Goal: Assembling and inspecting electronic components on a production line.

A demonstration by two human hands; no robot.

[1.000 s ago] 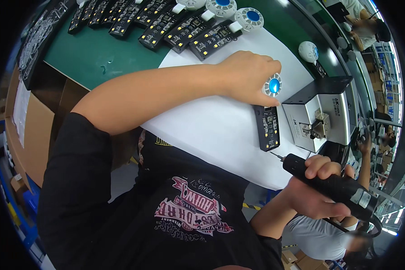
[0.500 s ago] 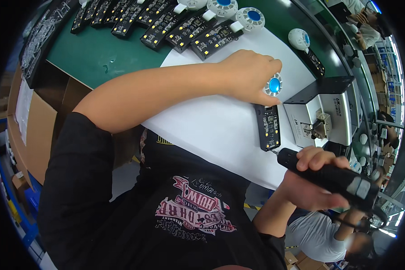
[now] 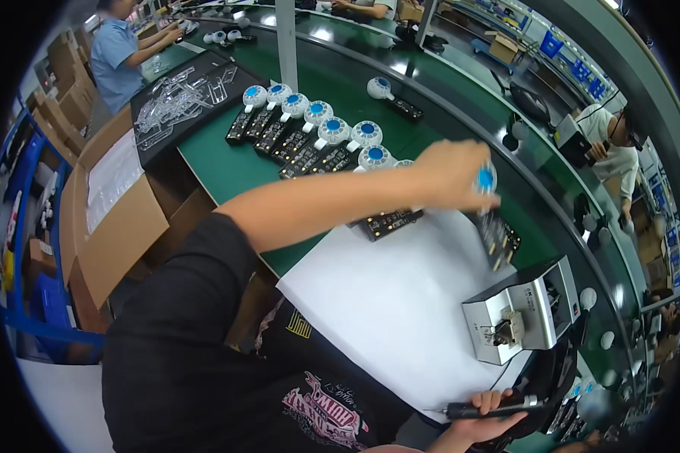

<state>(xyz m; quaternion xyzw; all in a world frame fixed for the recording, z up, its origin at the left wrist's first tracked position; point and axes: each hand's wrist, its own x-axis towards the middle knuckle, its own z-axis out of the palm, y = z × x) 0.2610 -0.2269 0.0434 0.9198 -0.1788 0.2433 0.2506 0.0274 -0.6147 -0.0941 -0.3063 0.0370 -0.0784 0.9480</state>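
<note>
My left hand point(image 3: 453, 177) reaches out over the far side of the white sheet point(image 3: 370, 309), closed on a black circuit board point(image 3: 495, 238) with a white round head and blue centre point(image 3: 486, 179). That board hangs blurred from my fingers, above or beside another board whose edge shows behind it. Low at the right, my right hand point(image 3: 487, 423) grips a black electric screwdriver point(image 3: 468, 410), its thin bit pointing left over the sheet's near edge. Several similar boards with round heads point(image 3: 317, 113) stand in a row beyond my left forearm.
A silver box-shaped screw feeder point(image 3: 533, 309) stands right of the sheet. At the far left lies a black tray point(image 3: 193, 98) of clear plastic frames, near an open carton point(image 3: 128, 226). One board assembly point(image 3: 400, 108) lies near the conveyor. Other people work beyond.
My left hand has lifted the board off the sheet and carried it away from me. My right hand has drawn the screwdriver back from the board, lower and nearer. The view has shifted.
</note>
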